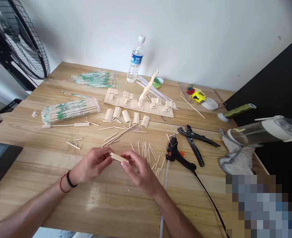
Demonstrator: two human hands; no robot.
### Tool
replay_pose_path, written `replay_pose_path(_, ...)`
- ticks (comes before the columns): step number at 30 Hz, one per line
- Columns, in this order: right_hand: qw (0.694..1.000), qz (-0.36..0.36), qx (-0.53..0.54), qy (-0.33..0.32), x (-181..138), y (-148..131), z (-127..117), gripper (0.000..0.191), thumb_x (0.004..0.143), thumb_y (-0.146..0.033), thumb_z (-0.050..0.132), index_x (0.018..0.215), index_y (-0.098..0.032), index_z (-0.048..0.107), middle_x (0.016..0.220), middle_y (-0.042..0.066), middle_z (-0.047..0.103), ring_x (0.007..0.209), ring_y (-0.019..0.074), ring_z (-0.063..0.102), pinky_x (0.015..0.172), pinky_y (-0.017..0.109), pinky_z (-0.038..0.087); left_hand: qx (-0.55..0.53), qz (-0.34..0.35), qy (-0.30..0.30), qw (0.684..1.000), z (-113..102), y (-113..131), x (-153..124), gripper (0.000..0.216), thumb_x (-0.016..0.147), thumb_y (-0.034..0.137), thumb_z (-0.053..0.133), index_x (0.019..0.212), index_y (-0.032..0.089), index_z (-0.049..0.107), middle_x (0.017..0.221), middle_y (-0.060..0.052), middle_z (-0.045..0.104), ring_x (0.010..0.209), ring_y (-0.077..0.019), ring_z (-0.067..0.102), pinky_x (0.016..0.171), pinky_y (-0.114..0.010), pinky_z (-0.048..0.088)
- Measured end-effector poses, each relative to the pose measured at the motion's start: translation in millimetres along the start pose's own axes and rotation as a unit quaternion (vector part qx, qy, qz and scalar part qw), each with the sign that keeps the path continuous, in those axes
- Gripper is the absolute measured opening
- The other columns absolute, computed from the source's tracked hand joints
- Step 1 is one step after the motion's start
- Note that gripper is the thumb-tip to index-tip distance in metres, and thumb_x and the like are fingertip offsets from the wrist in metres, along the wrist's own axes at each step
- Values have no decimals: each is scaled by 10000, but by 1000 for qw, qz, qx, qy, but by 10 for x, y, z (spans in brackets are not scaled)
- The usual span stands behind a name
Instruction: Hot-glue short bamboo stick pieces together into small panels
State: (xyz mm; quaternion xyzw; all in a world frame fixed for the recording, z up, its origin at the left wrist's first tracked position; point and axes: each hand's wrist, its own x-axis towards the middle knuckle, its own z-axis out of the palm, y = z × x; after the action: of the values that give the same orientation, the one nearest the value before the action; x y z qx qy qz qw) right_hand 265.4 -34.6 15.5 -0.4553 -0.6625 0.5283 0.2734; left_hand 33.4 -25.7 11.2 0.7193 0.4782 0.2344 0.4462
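Between my two hands is a small bundle of short wooden sticks laid side by side. My left hand pinches its left end, while my right hand grips the right end between thumb and fingers. Cut wooden sticks lie loose just beyond my right hand. Farther off, several small stick panels sit in a row before a long stick-built model with a slanted piece rising from it. To the right, a black hot glue gun rests with a glue stick in its back.
Pliers lie right of the glue gun, whose cord runs to the front edge. Wrapped chopsticks lie at left. A water bottle stands at the back. A cloth and clear jug are at right, a fan at far left.
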Motion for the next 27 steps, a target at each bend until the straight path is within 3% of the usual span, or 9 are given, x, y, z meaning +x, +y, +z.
replay_pose_path(8, 1000, -4, -9, 3, -2, 17, 3, 260, 1021, -442, 562, 1123, -228, 669, 1015, 45, 726, 905, 209, 639, 783, 334, 491, 5, 2, 2, 1000, 0, 3, 4, 291, 1047, 357, 490, 907, 157, 648, 751, -6, 614, 651, -135, 490, 578, -228, 375)
replay_pose_path(27, 1000, -12, -22, 6, -5, 22, 3, 277, 1030, -456, 565, 1138, -226, 673, 1037, 52, 747, 887, 208, 658, 765, 320, 498, 4, 1, -6, 1000, -24, 50, 3, 264, 1028, 330, 496, 964, 149, 677, 832, -45, 694, 706, -155, 555, 599, -231, 409)
